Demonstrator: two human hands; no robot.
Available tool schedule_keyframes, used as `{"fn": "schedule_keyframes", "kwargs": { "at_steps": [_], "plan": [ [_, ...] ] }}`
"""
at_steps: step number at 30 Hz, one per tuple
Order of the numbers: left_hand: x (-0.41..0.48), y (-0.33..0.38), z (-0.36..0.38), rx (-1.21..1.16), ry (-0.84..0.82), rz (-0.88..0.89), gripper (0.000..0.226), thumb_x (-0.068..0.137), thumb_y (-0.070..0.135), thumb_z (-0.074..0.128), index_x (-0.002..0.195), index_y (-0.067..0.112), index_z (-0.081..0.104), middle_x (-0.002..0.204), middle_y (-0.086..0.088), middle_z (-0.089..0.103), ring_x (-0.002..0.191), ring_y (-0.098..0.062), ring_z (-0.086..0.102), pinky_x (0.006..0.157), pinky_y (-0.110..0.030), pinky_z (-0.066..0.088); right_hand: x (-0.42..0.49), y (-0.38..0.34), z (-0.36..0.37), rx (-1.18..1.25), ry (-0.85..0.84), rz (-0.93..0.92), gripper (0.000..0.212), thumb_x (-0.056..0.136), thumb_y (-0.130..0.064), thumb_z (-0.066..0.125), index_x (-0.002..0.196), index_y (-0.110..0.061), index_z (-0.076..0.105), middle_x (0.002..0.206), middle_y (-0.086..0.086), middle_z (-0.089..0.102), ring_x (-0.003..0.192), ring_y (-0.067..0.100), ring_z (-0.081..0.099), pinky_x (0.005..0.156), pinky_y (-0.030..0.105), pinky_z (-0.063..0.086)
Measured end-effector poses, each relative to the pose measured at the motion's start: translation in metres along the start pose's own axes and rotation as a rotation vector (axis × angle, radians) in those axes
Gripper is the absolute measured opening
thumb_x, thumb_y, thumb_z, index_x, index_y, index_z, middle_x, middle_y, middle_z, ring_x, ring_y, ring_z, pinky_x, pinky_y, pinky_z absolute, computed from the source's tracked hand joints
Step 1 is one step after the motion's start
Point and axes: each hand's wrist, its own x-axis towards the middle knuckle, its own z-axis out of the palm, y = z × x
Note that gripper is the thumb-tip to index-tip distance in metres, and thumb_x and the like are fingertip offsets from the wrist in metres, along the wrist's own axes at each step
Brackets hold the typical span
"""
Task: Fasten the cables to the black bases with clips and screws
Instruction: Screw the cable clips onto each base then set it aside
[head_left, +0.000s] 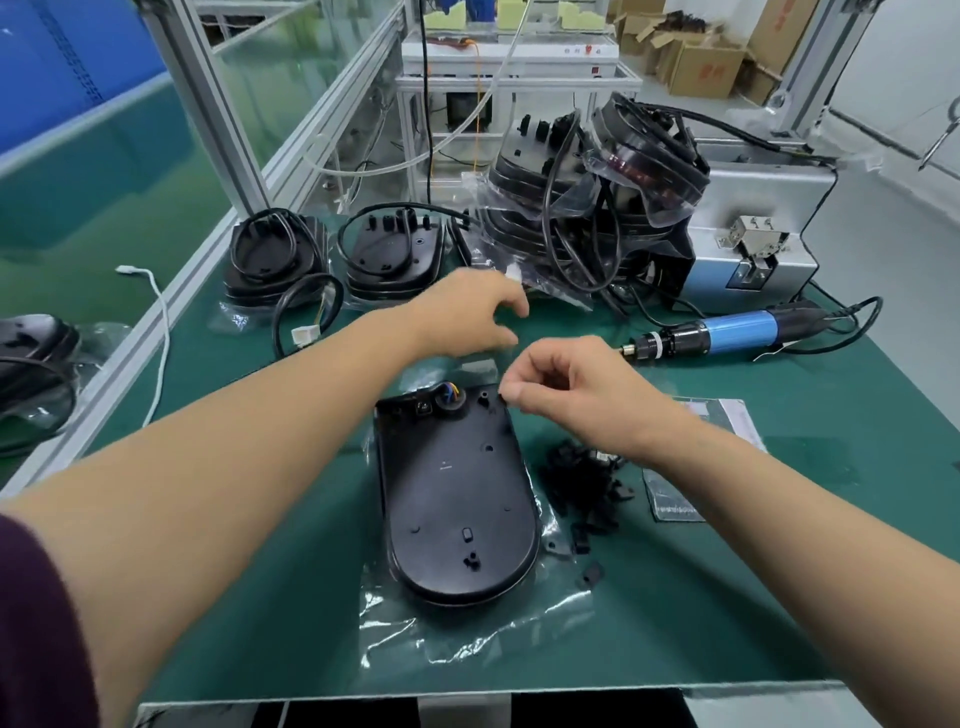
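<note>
A black oval base (457, 493) lies flat on a clear plastic bag (447, 634) in the middle of the green mat. A short cable end with coloured wires (451, 397) sits at its far edge. My right hand (571, 389) pinches the bag's clear film at the base's far right corner. My left hand (467, 317) reaches just beyond the base, fingers curled, and appears to pinch the same film. Several loose black clips (587, 483) are heaped right of the base. A blue electric screwdriver (727, 332) lies further back on the right.
Two stacks of black bases with coiled cables (280, 260) (395, 254) stand at the back left. A taller bagged pile (597, 197) leans against a grey screw feeder (753, 260). A white cable (161, 322) trails over the left rail. Small flat packets (670, 499) lie at the right.
</note>
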Motion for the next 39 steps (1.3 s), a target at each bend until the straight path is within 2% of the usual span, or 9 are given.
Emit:
{"fn": "schedule_keyframes", "kwargs": {
  "at_steps": [4, 7, 13, 16, 20, 24, 28, 33, 39],
  "plan": [
    [-0.039, 0.002, -0.01, -0.151, 0.124, -0.027, 0.014, 0.081, 0.024, 0.074, 0.093, 0.018, 0.072, 0.109, 0.0, 0.064, 0.105, -0.017, 0.057, 0.098, -0.033, 0.039, -0.013, -0.01, 0.012, 0.014, -0.124, 0.156, 0.016, 0.09, -0.013, 0.071, 0.076, -0.022, 0.071, 0.07, -0.007, 0.068, 0.061, 0.001, 0.054, 0.067, 0.021, 0.043],
    [-0.066, 0.006, -0.012, -0.212, 0.118, -0.037, 0.01, 0.077, 0.023, 0.078, 0.078, 0.017, 0.07, 0.109, -0.001, 0.065, 0.108, -0.016, 0.056, 0.1, -0.032, 0.038, -0.018, -0.015, 0.015, -0.022, -0.108, 0.209, 0.014, 0.089, -0.013, 0.071, 0.077, -0.021, 0.072, 0.077, 0.001, 0.073, 0.068, 0.006, 0.059, 0.076, 0.031, 0.05],
    [-0.103, 0.012, -0.006, -0.282, 0.123, -0.049, 0.009, 0.076, 0.015, 0.079, 0.083, 0.012, 0.072, 0.122, -0.004, 0.06, 0.127, -0.008, 0.039, 0.091, 0.005, 0.013, -0.022, -0.026, 0.019, -0.148, -0.067, 0.223, 0.01, 0.087, -0.018, 0.071, 0.078, -0.021, 0.073, 0.08, -0.002, 0.074, 0.081, 0.017, 0.065, 0.085, 0.038, 0.054],
    [-0.114, 0.015, -0.002, -0.298, 0.123, -0.063, 0.018, 0.075, 0.012, 0.08, 0.088, 0.014, 0.067, 0.129, -0.004, 0.053, 0.136, -0.013, 0.031, 0.094, 0.003, 0.011, -0.023, -0.028, 0.022, -0.166, -0.033, 0.203, 0.008, 0.086, -0.018, 0.072, 0.079, -0.021, 0.074, 0.08, 0.0, 0.074, 0.083, 0.018, 0.066, 0.084, 0.038, 0.055],
    [-0.121, 0.02, 0.001, -0.276, 0.139, -0.064, 0.024, 0.073, 0.009, 0.08, 0.095, 0.009, 0.068, 0.126, -0.01, 0.054, 0.129, -0.017, 0.037, 0.093, -0.005, 0.018, -0.022, -0.029, 0.023, -0.215, -0.004, 0.157, 0.01, 0.085, -0.017, 0.075, 0.077, -0.023, 0.073, 0.073, -0.007, 0.071, 0.068, 0.006, 0.058, 0.07, 0.024, 0.046],
    [-0.123, 0.025, 0.004, -0.282, 0.137, -0.073, 0.021, 0.074, 0.011, 0.079, 0.092, 0.011, 0.068, 0.129, -0.006, 0.053, 0.135, -0.016, 0.032, 0.097, -0.003, 0.014, -0.021, -0.029, 0.023, -0.278, 0.006, 0.125, 0.011, 0.084, -0.017, 0.075, 0.075, -0.023, 0.073, 0.067, -0.012, 0.066, 0.062, -0.002, 0.054, 0.062, 0.017, 0.04],
    [-0.125, 0.03, 0.006, -0.272, 0.152, -0.062, 0.015, 0.075, 0.009, 0.077, 0.089, 0.007, 0.071, 0.122, -0.008, 0.058, 0.124, -0.018, 0.041, 0.093, 0.001, 0.014, -0.021, -0.032, 0.023, -0.318, 0.011, 0.123, 0.014, 0.084, -0.019, 0.074, 0.072, -0.026, 0.07, 0.074, -0.008, 0.07, 0.072, 0.009, 0.061, 0.068, 0.024, 0.047],
    [-0.125, 0.033, 0.009, -0.254, 0.157, -0.084, 0.013, 0.078, 0.016, 0.076, 0.088, 0.01, 0.071, 0.118, -0.008, 0.06, 0.123, -0.023, 0.044, 0.099, -0.022, 0.024, -0.022, -0.037, 0.024, -0.352, 0.012, 0.126, 0.01, 0.084, -0.02, 0.073, 0.075, -0.024, 0.073, 0.071, -0.012, 0.068, 0.076, 0.012, 0.062, 0.071, 0.027, 0.049],
    [-0.123, 0.04, 0.012, -0.239, 0.128, -0.149, 0.015, 0.077, 0.021, 0.076, 0.085, 0.015, 0.065, 0.116, -0.006, 0.06, 0.122, -0.024, 0.046, 0.11, -0.034, 0.016, -0.022, -0.039, 0.024, -0.349, 0.01, 0.14, 0.006, 0.085, -0.02, 0.074, 0.079, -0.022, 0.075, 0.066, -0.015, 0.062, 0.071, 0.009, 0.057, 0.069, 0.026, 0.044]
  ]
}}
